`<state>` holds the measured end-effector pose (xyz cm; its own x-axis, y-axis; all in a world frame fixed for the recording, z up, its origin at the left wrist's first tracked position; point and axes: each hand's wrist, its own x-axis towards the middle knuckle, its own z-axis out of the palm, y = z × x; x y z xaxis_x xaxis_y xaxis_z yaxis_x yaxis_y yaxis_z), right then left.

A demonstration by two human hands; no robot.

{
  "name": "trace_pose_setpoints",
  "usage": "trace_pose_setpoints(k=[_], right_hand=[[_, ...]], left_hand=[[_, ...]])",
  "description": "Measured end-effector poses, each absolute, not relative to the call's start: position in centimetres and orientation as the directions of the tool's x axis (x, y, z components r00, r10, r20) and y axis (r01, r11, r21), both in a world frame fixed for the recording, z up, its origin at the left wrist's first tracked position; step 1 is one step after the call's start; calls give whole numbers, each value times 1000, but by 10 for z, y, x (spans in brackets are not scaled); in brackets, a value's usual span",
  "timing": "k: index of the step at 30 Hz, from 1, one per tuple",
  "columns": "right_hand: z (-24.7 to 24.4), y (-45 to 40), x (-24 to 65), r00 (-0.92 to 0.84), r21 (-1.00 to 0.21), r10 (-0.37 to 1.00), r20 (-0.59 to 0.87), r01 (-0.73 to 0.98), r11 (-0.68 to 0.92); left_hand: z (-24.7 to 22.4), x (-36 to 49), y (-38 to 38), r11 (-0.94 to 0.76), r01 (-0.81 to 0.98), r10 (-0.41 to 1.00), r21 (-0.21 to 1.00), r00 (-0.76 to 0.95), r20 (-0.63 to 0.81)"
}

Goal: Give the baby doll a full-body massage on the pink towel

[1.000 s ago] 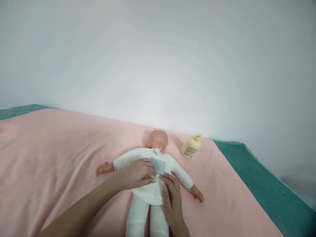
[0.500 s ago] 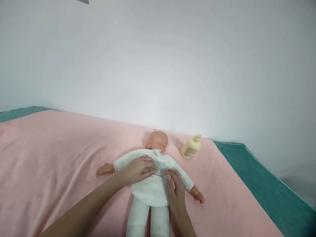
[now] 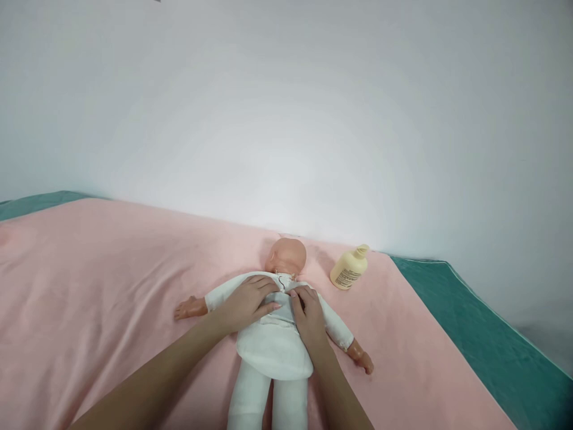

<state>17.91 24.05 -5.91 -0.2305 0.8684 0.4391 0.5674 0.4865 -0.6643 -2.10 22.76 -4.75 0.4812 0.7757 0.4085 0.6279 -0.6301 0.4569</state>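
Observation:
A doll (image 3: 274, 352) with a white cloth body lies stretched out on the bed, its bald plastic head (image 3: 289, 255) toward the wall and no face showing. My left hand (image 3: 253, 300) rests on the left side of its upper back, fingers stretched out and thumb apart. On the right side lies my right hand (image 3: 308, 307), its fingers slightly bent, with a gap between thumb and forefinger. Between the hands shows a grey patch (image 3: 283, 310) on the cloth. A short dark cord (image 3: 281, 282) lies at the doll's neck. I see nothing held in either hand.
A pale yellow pump bottle (image 3: 348, 270) stands right of the doll's head. Under everything spreads a pink sheet (image 3: 111, 286), with green cloth (image 3: 483, 316) at the sides. A plain white wall (image 3: 286, 119) rises behind.
Both hands have slid up the doll's back toward its neck, the right one more. The thin dark line between the fingers is gone from view, and the patch now lies flat.

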Motion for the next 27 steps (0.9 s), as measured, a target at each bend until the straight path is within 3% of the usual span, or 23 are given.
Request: trace_pose_setpoints(k=[10, 27], right_hand=[[-68, 232, 182, -201, -658, 816, 541, 503, 560], [-64, 233, 181, -265, -627, 827, 495, 551, 551]], left_hand=[[-50, -17, 225, -636, 653, 764, 412, 458, 454], [-54, -17, 226, -611, 679, 787, 408, 463, 408]])
